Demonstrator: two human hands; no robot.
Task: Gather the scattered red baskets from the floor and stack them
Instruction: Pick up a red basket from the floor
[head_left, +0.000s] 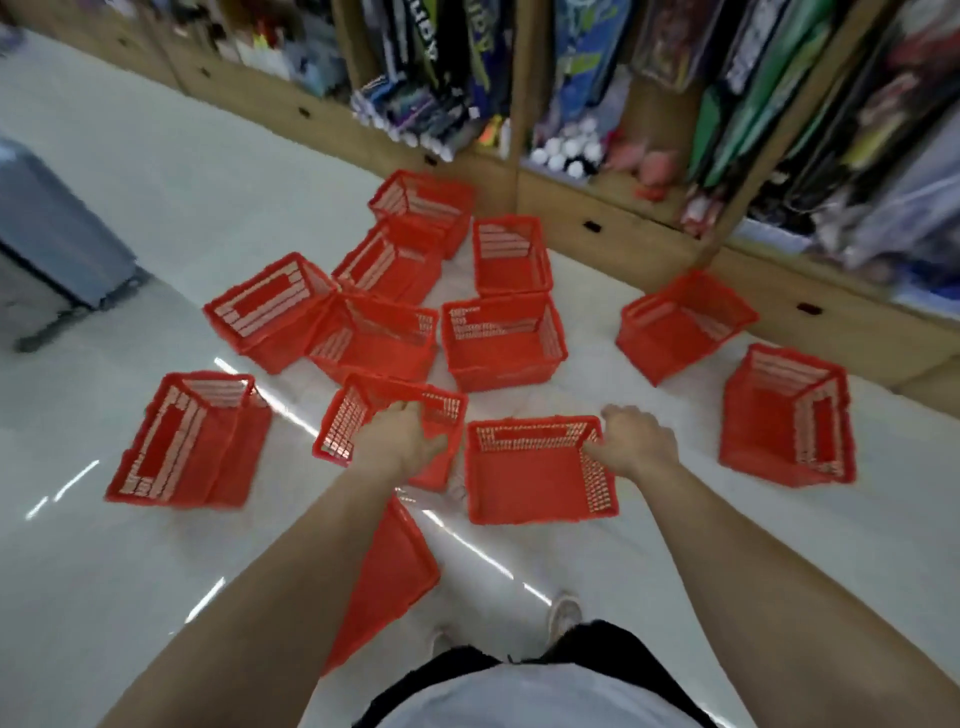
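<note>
The left hand (402, 441) gripped the rim of a tilted red basket (358, 415). The right hand (636, 441) held the edge of another basket (524, 483) on the floor (130, 597).

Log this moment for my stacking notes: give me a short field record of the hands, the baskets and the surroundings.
left hand: gripping the rim of a tilted red basket
right hand: on the right rim of an upright red basket
other baskets: roughly ten more scattered singly on the floor, one below the left forearm
stack: none formed yet
backdrop: wooden shelving with packaged goods
blur: moderate, fine detail unclear
</note>
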